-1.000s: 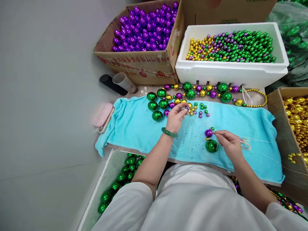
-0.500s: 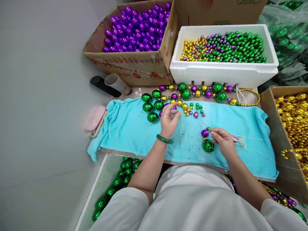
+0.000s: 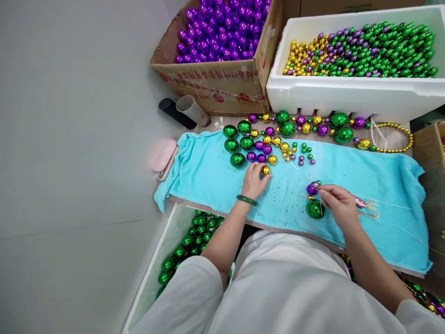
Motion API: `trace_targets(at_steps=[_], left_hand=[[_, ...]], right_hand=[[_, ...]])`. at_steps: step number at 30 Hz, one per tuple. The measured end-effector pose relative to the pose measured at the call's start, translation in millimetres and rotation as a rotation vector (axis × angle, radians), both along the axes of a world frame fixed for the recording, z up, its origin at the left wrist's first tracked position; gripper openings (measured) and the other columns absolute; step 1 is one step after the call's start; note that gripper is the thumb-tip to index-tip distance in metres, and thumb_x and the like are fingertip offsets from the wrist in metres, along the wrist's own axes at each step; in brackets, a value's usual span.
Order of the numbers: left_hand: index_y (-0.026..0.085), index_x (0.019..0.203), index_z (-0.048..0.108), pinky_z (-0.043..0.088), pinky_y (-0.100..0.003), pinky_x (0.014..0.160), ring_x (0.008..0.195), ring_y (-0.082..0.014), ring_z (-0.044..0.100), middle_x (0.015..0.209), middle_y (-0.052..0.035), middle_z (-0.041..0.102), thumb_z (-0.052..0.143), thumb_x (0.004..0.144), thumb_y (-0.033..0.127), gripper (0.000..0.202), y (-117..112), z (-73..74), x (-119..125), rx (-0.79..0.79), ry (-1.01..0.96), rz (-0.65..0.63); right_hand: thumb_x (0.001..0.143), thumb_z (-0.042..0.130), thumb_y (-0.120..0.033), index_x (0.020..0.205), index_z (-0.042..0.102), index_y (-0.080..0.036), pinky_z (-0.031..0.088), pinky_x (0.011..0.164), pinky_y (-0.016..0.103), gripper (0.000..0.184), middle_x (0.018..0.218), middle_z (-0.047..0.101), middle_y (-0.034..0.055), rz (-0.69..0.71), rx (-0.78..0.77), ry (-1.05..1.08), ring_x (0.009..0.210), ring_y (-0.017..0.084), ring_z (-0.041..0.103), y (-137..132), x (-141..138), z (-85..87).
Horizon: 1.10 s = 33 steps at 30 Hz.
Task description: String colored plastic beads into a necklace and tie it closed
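My left hand (image 3: 255,181), with a green bangle on its wrist, pinches a gold bead (image 3: 265,170) just above the turquoise towel (image 3: 208,171). My right hand (image 3: 339,202) is closed on a thin threading needle (image 3: 301,170) that slants up to the left. Strung at that hand are a purple bead (image 3: 312,189) and a large green bead (image 3: 315,208), which rest on the towel. Loose green, purple and gold beads (image 3: 259,148) lie in a cluster beyond my left hand.
A finished bead string (image 3: 313,125) lies along the towel's far edge. Behind it stand a cardboard box of purple beads (image 3: 222,32) and a white foam box of mixed beads (image 3: 347,93). A foam tray of green beads (image 3: 187,241) sits lower left; a pink case (image 3: 162,155) lies at the left.
My left hand has left the needle's tip, dropped toward me and picked up a gold bead. The right hand has stayed by the strung beads. The view has shifted.
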<state>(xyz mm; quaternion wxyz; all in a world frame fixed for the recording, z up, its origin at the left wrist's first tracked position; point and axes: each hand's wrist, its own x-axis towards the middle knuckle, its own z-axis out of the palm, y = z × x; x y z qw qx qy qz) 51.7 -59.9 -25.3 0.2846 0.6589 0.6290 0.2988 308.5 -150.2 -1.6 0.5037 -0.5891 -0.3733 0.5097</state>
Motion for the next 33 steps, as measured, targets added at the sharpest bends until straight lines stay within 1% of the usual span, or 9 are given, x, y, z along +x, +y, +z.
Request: trace_targets(at_steps=[2, 6, 7, 9, 12, 16, 22, 26, 33], left_hand=[[0.019, 0.100, 0.061, 0.048, -0.034, 0.085, 0.093, -0.0187, 0.058, 0.102, -0.0060, 0.060, 0.073, 0.067, 0.022, 0.036, 3, 2.3, 6, -0.095, -0.241, 0.102], [0.019, 0.091, 0.055, 0.050, -0.026, 0.068, 0.070, -0.0121, 0.062, 0.082, -0.0006, 0.063, 0.069, 0.070, 0.022, 0.025, 10, 19.6, 10, -0.438, -1.034, 0.280], [0.019, 0.089, 0.054, 0.050, -0.025, 0.067, 0.069, -0.0119, 0.064, 0.080, -0.0006, 0.064, 0.068, 0.071, 0.021, 0.023, 10, 24.9, 10, -0.497, -1.174, 0.294], [0.018, 0.086, 0.054, 0.051, -0.024, 0.066, 0.069, -0.0121, 0.065, 0.078, -0.0011, 0.066, 0.067, 0.072, 0.018, 0.019, 10, 33.8, 11, -0.543, -1.331, 0.313], [0.017, 0.085, 0.055, 0.051, -0.023, 0.064, 0.069, -0.0127, 0.066, 0.077, -0.0009, 0.067, 0.066, 0.073, 0.015, 0.016, 9, 40.8, 13, -0.534, -1.392, 0.326], [0.017, 0.083, 0.056, 0.051, -0.023, 0.065, 0.069, -0.0115, 0.066, 0.077, -0.0002, 0.066, 0.066, 0.074, 0.015, 0.013, 6, 41.5, 17, -0.529, -1.390, 0.334], [0.018, 0.086, 0.055, 0.051, -0.023, 0.066, 0.069, -0.0107, 0.066, 0.080, 0.0004, 0.066, 0.069, 0.072, 0.016, 0.020, 4, 43.5, 19, -0.479, -1.358, 0.310], [0.019, 0.088, 0.054, 0.051, -0.023, 0.067, 0.073, -0.0116, 0.067, 0.082, 0.0006, 0.067, 0.069, 0.072, 0.014, 0.023, 5, 45.6, 21, -0.429, -1.338, 0.319], [0.019, 0.090, 0.053, 0.050, -0.023, 0.067, 0.072, -0.0119, 0.067, 0.082, 0.0002, 0.067, 0.068, 0.073, 0.014, 0.024, 6, 48.7, 24, -0.444, -1.357, 0.307]], right_hand=[[0.072, 0.069, -0.033, 0.080, 0.071, -0.018, 0.036, 0.045, 0.024, 0.016, 0.053, 0.053, -0.0027, 0.019, 0.015, -0.030, 0.048, 0.009, 0.044, -1, -4, 0.1], [0.073, 0.068, -0.033, 0.078, 0.072, -0.018, 0.038, 0.048, 0.025, 0.016, 0.057, 0.058, -0.0008, 0.053, 0.015, -0.077, 0.051, 0.011, 0.047, -7, -8, -1.9], [0.073, 0.069, -0.034, 0.077, 0.072, -0.018, 0.038, 0.048, 0.025, 0.017, 0.057, 0.058, -0.0006, 0.060, 0.006, -0.079, 0.051, 0.011, 0.047, -8, -9, -2.7], [0.072, 0.069, -0.035, 0.078, 0.073, -0.018, 0.038, 0.048, 0.025, 0.018, 0.058, 0.060, -0.0002, 0.069, -0.005, -0.081, 0.051, 0.011, 0.047, -10, -10, -4.6], [0.074, 0.069, -0.035, 0.081, 0.074, -0.018, 0.036, 0.048, 0.024, 0.019, 0.059, 0.060, -0.0001, 0.081, -0.008, -0.100, 0.051, 0.010, 0.045, -11, -11, -7.5], [0.076, 0.068, -0.038, 0.083, 0.075, -0.018, 0.034, 0.048, 0.024, 0.022, 0.060, 0.060, -0.0002, 0.115, -0.025, -0.136, 0.051, 0.010, 0.044, -10, -11, -9.7], [0.078, 0.065, -0.039, 0.084, 0.075, -0.018, 0.038, 0.052, 0.026, 0.024, 0.065, 0.065, 0.0018, 0.133, -0.008, -0.225, 0.055, 0.012, 0.048, -10, -11, -6.9], [0.078, 0.066, -0.038, 0.084, 0.075, -0.018, 0.038, 0.052, 0.026, 0.022, 0.067, 0.066, 0.0020, 0.123, 0.004, -0.222, 0.055, 0.012, 0.049, -11, -11, -5.7], [0.076, 0.068, -0.037, 0.084, 0.075, -0.018, 0.035, 0.050, 0.025, 0.021, 0.064, 0.063, 0.0006, 0.109, 0.000, -0.172, 0.053, 0.010, 0.044, -10, -9, -6.9]])
